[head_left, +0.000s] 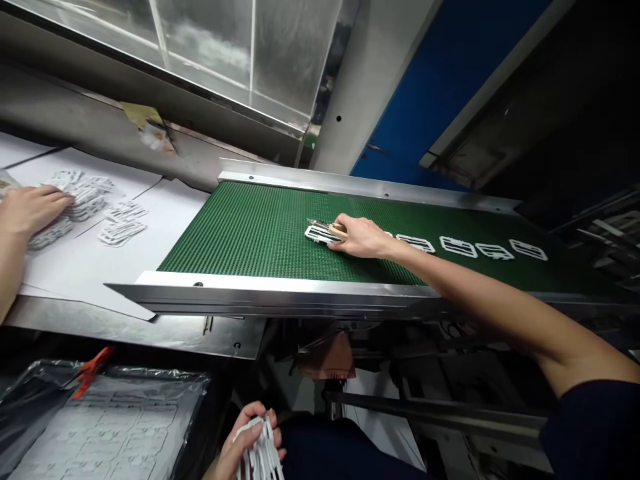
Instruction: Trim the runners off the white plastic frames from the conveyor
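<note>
A white plastic buckle frame (316, 235) lay flat on the green mesh conveyor belt (240, 227), at the left end of a row of similar frames. The person's right hand (361, 237) rested just beside it, with the fingers pressed together and pinching what seemed to be metal tweezers (320, 225). The tips reached over the frame, perhaps so that the fingers did not cover it. To the right, four more frames (473, 248) lay in one line with gaps, so that none touched another. Near the body, the left hand (253, 443) was closed around a bundle of white frames (263, 453), which kept them together within easy reach. Well apart at the left, another person's hand (33, 210) lay spread on a pile of frames (85, 200) on a white sheet (100, 267).
</note>
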`<move>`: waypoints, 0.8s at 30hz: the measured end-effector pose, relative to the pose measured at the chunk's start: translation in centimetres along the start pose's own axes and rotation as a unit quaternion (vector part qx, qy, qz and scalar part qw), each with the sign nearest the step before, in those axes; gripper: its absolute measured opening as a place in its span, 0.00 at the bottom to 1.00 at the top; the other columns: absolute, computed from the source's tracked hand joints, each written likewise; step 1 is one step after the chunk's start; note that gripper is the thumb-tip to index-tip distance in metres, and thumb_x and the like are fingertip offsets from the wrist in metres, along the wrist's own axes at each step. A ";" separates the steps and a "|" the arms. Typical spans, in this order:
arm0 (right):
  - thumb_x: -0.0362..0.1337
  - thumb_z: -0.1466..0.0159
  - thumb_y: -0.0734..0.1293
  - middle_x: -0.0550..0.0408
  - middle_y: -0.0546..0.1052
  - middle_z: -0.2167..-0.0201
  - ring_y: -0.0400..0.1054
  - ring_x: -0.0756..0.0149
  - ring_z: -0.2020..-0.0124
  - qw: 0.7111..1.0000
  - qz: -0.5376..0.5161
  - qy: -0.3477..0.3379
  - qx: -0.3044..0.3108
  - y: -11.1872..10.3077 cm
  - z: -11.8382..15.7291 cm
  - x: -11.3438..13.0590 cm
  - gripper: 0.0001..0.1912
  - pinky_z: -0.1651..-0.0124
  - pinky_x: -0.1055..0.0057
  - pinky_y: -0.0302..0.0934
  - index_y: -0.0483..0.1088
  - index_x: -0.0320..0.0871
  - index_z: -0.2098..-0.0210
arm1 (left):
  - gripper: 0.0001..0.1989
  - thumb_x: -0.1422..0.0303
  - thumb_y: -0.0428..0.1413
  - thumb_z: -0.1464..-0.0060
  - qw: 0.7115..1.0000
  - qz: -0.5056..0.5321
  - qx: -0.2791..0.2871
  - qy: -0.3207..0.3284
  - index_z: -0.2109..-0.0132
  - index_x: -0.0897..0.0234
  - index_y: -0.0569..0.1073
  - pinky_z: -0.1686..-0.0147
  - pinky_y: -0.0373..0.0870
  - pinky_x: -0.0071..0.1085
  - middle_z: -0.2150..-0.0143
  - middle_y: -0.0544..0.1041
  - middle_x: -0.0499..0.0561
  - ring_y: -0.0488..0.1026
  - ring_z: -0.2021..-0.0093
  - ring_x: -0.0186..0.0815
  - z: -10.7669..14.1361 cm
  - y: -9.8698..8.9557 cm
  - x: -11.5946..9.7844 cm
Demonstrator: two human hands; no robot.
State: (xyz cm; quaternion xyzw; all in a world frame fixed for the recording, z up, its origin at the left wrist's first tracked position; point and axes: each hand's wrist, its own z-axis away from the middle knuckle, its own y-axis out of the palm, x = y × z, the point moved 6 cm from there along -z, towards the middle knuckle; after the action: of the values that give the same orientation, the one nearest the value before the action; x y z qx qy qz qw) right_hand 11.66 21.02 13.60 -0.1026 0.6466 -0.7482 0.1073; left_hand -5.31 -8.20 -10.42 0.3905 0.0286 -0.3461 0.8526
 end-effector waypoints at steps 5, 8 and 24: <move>0.51 0.48 0.69 0.54 0.70 0.68 0.62 0.67 0.71 0.993 -0.109 -0.037 -0.030 -2.4 2.6 1.7 0.22 0.71 0.71 0.53 0.63 0.42 0.63 | 0.15 0.70 0.64 0.58 1.000 0.018 0.025 -0.006 0.62 0.61 0.71 0.66 0.73 0.33 0.68 0.71 0.48 0.72 0.69 0.34 1.4 1.3 -1.9; 0.49 0.49 0.70 0.55 0.70 0.65 0.63 0.68 0.69 0.961 -0.239 -0.132 0.050 -3.2 6.5 5.4 0.21 0.69 0.71 0.57 0.64 0.42 0.63 | 0.11 0.74 0.61 0.54 0.998 0.013 0.061 -0.014 0.61 0.63 0.71 0.67 0.73 0.30 0.67 0.73 0.50 0.74 0.68 0.35 1.6 2.1 -3.7; 0.34 0.44 0.68 0.50 0.71 0.56 0.67 0.67 0.61 0.862 -0.405 -0.251 0.174 10.6 14.4 14.2 0.16 0.59 0.71 0.61 0.65 0.41 0.57 | 0.06 0.67 0.55 0.45 0.986 -0.119 0.109 0.037 0.62 0.66 0.70 0.77 0.69 0.25 0.73 0.73 0.50 0.72 0.77 0.32 4.4 2.3 -5.2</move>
State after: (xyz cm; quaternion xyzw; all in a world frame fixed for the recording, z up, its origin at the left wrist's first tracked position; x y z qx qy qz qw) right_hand 2.61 1.74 5.34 -0.5193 0.3591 -0.7749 -0.0299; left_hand -8.82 -7.19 -4.23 0.4871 0.0687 -0.4317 0.7561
